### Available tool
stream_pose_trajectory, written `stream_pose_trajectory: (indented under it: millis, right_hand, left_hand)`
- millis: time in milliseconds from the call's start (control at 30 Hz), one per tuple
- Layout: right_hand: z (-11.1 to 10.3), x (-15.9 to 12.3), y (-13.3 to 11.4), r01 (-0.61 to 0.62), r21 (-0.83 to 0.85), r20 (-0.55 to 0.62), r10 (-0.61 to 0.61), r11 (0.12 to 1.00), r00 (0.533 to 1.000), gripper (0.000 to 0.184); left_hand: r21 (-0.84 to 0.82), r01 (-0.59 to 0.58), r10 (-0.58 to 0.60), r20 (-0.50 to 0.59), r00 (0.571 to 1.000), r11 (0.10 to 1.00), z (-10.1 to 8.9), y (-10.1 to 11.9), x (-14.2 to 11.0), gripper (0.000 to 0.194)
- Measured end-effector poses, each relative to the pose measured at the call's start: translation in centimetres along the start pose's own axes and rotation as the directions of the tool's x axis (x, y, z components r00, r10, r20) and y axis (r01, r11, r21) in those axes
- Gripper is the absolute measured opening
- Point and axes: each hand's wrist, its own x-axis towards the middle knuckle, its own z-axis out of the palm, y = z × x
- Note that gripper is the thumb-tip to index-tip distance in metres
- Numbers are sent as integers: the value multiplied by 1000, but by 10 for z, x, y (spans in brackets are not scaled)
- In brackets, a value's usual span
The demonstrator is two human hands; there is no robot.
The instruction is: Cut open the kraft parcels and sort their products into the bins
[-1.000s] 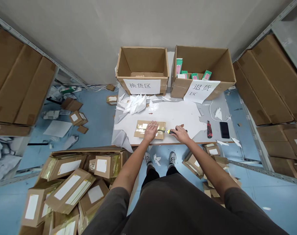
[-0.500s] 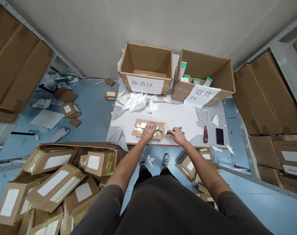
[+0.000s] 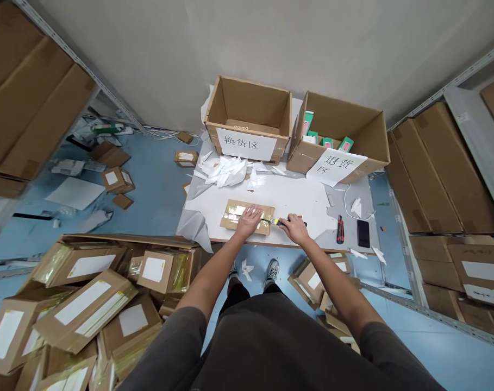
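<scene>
Head view: right grip (image 3: 295, 228) holds knife (image 3: 276, 221) (signs (image 3: 247, 153): 换货区, 退货区).

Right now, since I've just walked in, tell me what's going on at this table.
A person's left hand lies on a taped cardboard package on the table. The right hand grips a yellow-and-black cutter, its front end at the package's right end. Whether the tape is cut, I cannot tell. A red-and-black cutter and a phone lie to the right. Behind stand two open cartons with paper signs; the right one holds green-and-pink boxes.
</scene>
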Motion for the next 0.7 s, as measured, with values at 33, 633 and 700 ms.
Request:
stream_pose_trajectory:
  millis: [33,633,700]
  right_hand:
    - [1,0,0,0,-1,-5,0,1000,1000,41]
    - [-13,-12,32,-232,242,-29,246,942,969,37]
    - [-6,-19,24,-353,447,7,391,822,920,39]
  left_hand:
    - [-5,-3,3,-1,1000,1000,0,0,-1,48]
    - [-21,48,-49,-59,997,999,-10,10,1,52]
    - [-25,60,-61,-25,998,998,-19,13,5,54]
